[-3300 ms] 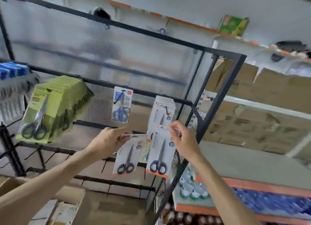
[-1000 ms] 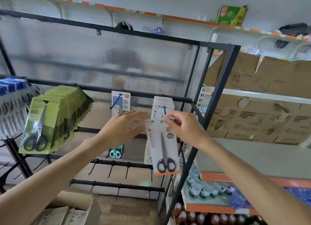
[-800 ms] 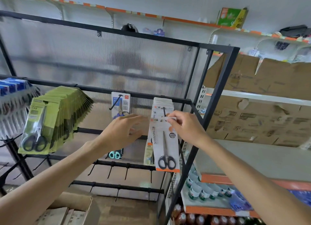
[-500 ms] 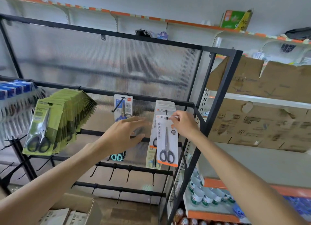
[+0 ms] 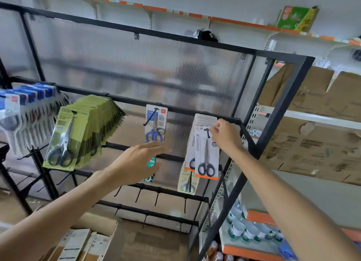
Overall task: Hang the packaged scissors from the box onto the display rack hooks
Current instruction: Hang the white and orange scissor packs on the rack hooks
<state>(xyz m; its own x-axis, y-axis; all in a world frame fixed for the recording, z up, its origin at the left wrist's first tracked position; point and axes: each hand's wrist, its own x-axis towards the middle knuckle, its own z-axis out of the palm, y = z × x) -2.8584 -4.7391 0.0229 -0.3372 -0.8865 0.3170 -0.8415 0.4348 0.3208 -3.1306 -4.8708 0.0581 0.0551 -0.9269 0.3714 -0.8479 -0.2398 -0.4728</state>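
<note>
Head view: right hand (image 5: 224, 136) pinched the scissors pack (image 5: 206, 153) at its top, on the hook (image 5: 207, 132). Left hand (image 5: 136, 163), spread and empty, hovered left of it.

Right hand (image 5: 222, 136) pinches hung scissors pack (image 5: 206, 153); left hand (image 5: 136, 163) open.
</note>
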